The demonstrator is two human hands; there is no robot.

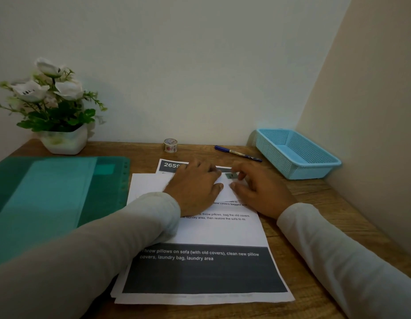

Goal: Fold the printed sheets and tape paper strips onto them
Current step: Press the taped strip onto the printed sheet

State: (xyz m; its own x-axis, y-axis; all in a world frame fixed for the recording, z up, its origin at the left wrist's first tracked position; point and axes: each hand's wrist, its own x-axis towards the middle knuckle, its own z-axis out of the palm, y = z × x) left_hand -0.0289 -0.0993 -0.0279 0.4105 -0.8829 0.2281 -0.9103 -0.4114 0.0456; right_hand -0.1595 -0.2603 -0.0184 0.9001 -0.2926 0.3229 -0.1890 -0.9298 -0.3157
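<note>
Left grip (195,187) flat, fingers straight, pressing blank white paper piece (147,185) onto printed sheets (200,231) stacked mid-worktop (142,149). Right grip (257,192) bent-fingered, tips at small green tape piece (229,175); I cannot tell if pinching or only pressing. I judge paper light, floppy, quick to slide: pin flat near edge, lift by corner. Tape roll (170,145) near wall, apart.

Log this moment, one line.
left hand: presses white paper | right hand: touches it | beneath: printed sheets | tape roll: untouched
</note>
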